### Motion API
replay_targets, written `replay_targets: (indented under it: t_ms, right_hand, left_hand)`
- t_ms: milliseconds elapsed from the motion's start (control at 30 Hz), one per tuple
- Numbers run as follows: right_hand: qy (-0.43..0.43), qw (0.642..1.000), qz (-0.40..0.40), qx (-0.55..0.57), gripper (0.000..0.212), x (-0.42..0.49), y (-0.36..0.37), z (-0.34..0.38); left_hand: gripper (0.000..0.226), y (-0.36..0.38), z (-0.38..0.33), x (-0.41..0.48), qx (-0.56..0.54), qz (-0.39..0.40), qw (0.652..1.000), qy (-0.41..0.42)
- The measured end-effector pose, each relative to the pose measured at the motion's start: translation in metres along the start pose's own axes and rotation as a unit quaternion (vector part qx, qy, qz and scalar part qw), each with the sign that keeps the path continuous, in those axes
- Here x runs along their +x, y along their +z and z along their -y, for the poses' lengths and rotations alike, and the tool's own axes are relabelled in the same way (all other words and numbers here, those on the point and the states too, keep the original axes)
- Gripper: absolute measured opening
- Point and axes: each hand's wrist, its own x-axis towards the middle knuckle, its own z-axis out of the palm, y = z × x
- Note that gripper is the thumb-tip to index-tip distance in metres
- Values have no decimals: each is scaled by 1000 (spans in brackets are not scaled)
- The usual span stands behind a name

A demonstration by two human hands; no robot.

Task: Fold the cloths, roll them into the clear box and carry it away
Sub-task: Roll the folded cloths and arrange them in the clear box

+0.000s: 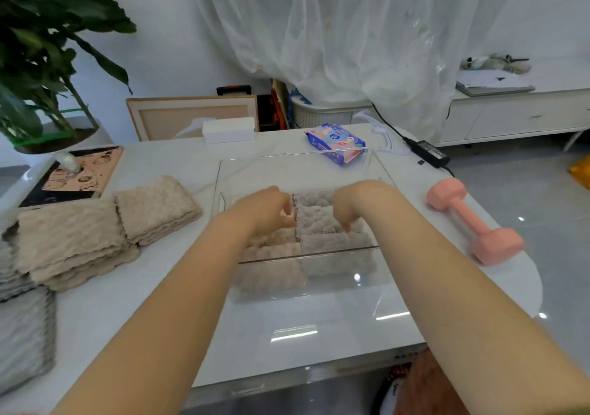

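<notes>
Two hands inside the clear box (pixel 306 256): left hand (pixel 266 211) and right hand (pixel 352 208) curl fingers (pixel 285 216) onto one grey rolled cloth (pixel 314 221); advise seating it snug against neighbouring rolls (pixel 335 242), kept tight.

Both bare arms reach forward, side by side. The left hand (pixel 267 211) and right hand (pixel 348 209) bend down at the wrists, fingers curled, maybe gripping; it's too blurry to tell.

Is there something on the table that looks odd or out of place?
Yes: a pink dumbbell lies right of the clear box, close to the table's right edge. It does not belong to this work. The cloths in the box sit tidy.
</notes>
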Motion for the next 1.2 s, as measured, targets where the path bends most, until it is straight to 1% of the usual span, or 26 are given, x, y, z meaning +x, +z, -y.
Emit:
replay_targets:
  t_ms: [33, 67, 133, 167, 200, 233, 300, 367, 433, 500, 567, 633, 667, 700, 767, 800, 867, 900, 967, 1000, 1033, 1067, 1100, 1133, 1167, 1200]
  right_hand:
    - [-9, 999, -45, 19, 24, -8, -7, 8]
    - [-22, 995, -88, 43, 27, -14, -13, 21]
    - [-61, 979, -166, 105, 30, -26, -19, 48]
    - [-88, 967, -195, 140, 31, -29, -20, 67]
    - [-111, 956, -213, 171, 33, -29, -18, 83]
    - [-138, 945, -226, 192, 34, -31, -16, 104]
    - [-196, 923, -249, 219, 35, -31, -13, 155]
    - [-242, 903, -275, 224, 34, -33, -9, 191]
    - [-290, 887, -285, 221, 32, -32, -7, 241]
    - [-322, 883, -274, 203, 29, -28, -4, 283]
    - [-348, 893, -205, 199, 29, -22, 2, 329]
    - [-353, 901, -84, 239, 29, -13, 15, 366]
    - [-344, 896, -26, 279, 29, -7, 24, 380]
    - [-330, 889, 13, 317, 29, -1, 34, 391]
    - [-303, 884, 48, 352, 30, 8, 52, 411]
    - [-295, 886, 55, 355, 31, 12, 60, 420]
    - [-292, 892, 49, 342, 37, 14, 68, 424]
    - [-301, 901, 28, 311, 42, 12, 68, 425]
    - [-333, 917, -69, 209, 51, 5, 63, 418]
    - [-350, 912, -130, 170, 55, 1, 60, 413]
    - [-362, 900, -182, 158, 60, -5, 54, 407]
    - [-370, 887, -220, 169, 68, -10, 48, 401]
    - [-375, 872, -242, 201, 78, -14, 42, 393]
    - [-382, 860, -241, 238, 88, -18, 35, 385]
    - [-390, 850, -219, 278, 93, -20, 29, 375]
    - [-402, 839, -177, 321, 91, -22, 24, 364]
  left_hand:
    - [29, -5, 11, -12, -12, -34, 999, 4]
    - [25, -7, 26, -29, -24, -83, 996, 6]
    - [20, -3, 58, -62, -45, -205, 978, 4]
    - [18, 0, 78, -83, -58, -264, 963, -12]
    - [16, 6, 96, -100, -73, -305, 949, -37]
    - [16, 14, 119, -119, -84, -327, 938, -83]
    - [18, 31, 171, -163, -95, -319, 919, -211]
    - [21, 50, 211, -192, -93, -284, 899, -320]
    - [27, 62, 247, -225, -90, -242, 872, -417]
    - [41, 69, 264, -244, -90, -186, 846, -492]
    - [55, 77, 279, -261, -127, -158, 802, -562]
    - [68, 84, 289, -271, -187, -141, 759, -607]
    - [73, 88, 294, -273, -203, -128, 750, -617]
    - [78, 91, 297, -274, -206, -117, 748, -621]
    - [80, 94, 302, -276, -189, -110, 750, -624]
    - [77, 94, 305, -277, -183, -112, 752, -623]
    - [63, 92, 305, -276, -188, -140, 776, -586]
    - [56, 93, 305, -277, -208, -169, 793, -547]
    - [37, 88, 299, -279, -258, -236, 829, -435]
    - [27, 85, 295, -282, -274, -260, 846, -377]
    - [20, 82, 291, -284, -277, -270, 862, -327]
    - [16, 81, 288, -287, -273, -270, 878, -285]
    - [16, 79, 284, -290, -275, -266, 890, -248]
    - [19, 77, 280, -293, -291, -264, 894, -217]
    - [23, 73, 275, -296, -319, -263, 891, -189]
    - [28, 68, 270, -299, -354, -263, 883, -163]
